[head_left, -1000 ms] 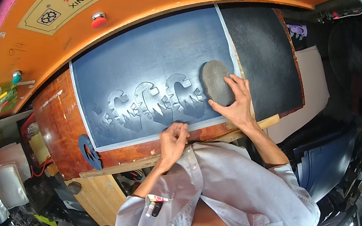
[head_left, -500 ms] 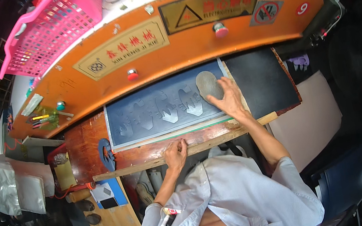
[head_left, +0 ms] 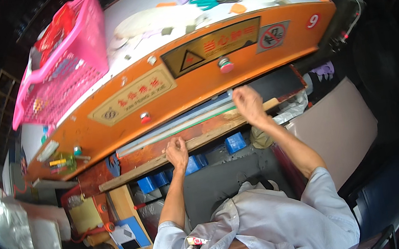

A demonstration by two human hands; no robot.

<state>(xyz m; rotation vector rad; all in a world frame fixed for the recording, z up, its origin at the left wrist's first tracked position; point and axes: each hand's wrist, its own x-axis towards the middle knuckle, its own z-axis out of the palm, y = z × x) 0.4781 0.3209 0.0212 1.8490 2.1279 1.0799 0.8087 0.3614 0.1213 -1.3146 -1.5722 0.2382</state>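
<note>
Both curled, holds unclear, the right hand (head_left: pixel 249 102) is by the crosswise blue sheet (head_left: pixel 192 112) at its right end, the left hand (head_left: pixel 177 152) before its middle.

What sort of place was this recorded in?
Probably a small workshop or factory floor: there is an orange-fronted machine with push buttons on its front, a reddish-brown board extending from beneath it, and teal-handled scissors lying on top among scattered small pieces.

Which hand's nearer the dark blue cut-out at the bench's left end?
Left. The left hand is at the wooden edge strip, to the right of the dark blue cut-out; the right hand is much farther right, near the strip's right end.
</note>
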